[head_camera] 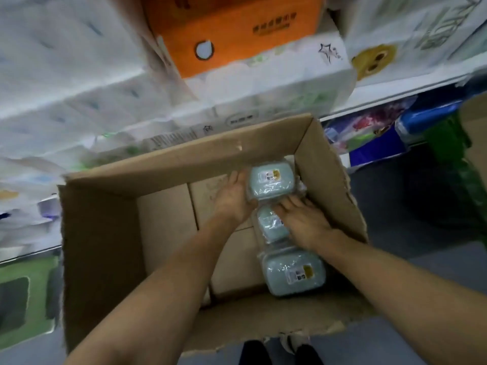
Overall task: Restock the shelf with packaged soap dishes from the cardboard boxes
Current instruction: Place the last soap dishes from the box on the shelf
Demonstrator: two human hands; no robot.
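Labels too blurred to read. Inside the cardboard box (pixel 168 164), left hand (pixel 233 197) cupped the far soap dish (pixel 271 180); right hand's (pixel 303 222) straight fingers pressed the middle dish (pixel 268 225). Orange carton (pixel 232 30) sat beyond.

left hand (pixel 233 198) holds far soap dish (pixel 271 180) | right hand (pixel 303 222) on middle dish (pixel 270 225)

Nothing prints clearly enough to read. The far orange carton (pixel 232 32) carries a line of dark characters, too blurred to make out. The pale blue soap dish packages (pixel 271 181) in the cardboard box (pixel 168 159) bear small white-and-yellow stickers, print too small to read.
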